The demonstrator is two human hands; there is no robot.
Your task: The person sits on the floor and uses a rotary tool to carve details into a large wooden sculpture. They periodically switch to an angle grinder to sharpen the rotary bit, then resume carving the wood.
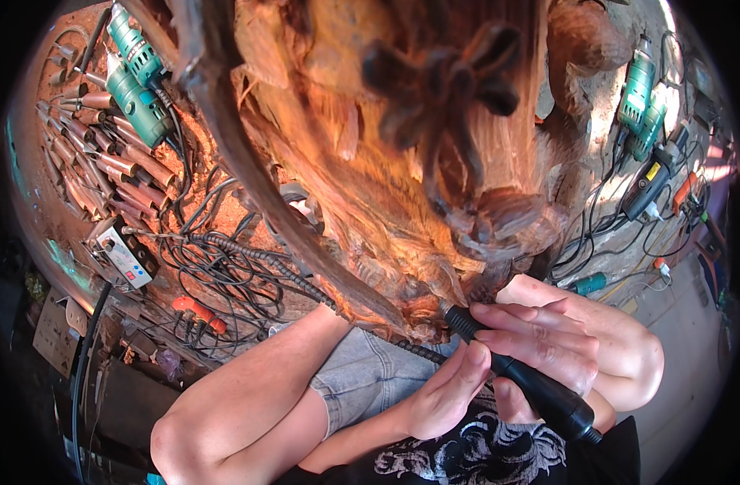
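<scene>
We are holding a black tool (522, 374) in both hands, and its tip is touching the low edge of a big carved wood piece (402, 162) that is filling the top of the view. Our right hand (564, 339) is wrapping around the tool near the front, with its fingers closed on it. Our left hand (447, 396) is closing on it from below, with the thumb pressing on the middle. So both hands are gripping tight, not open. A bendy black shaft (265, 257) is running from the left, under the wood, toward the hands; we are guessing it drives the tool. We are thinking the work here is cutting fine lines into the wood near the bottom rim. To do that well, we are keeping the right hand close to the tip like a pencil, and letting the left hand steady the back. We are pushing softly, because a hard push could make the tip skip and scratch the carved flower (451, 81) above. We are also keeping the shaft in a gentle curve, not a sharp bend. Our knee (184, 436) is sitting just below, so we are keeping the tip pointing away from it. On the surface at the left, green power tools (136, 77), a row of chisels (103, 170) and tangled cords (216, 275) are lying well away from our hands.
</scene>
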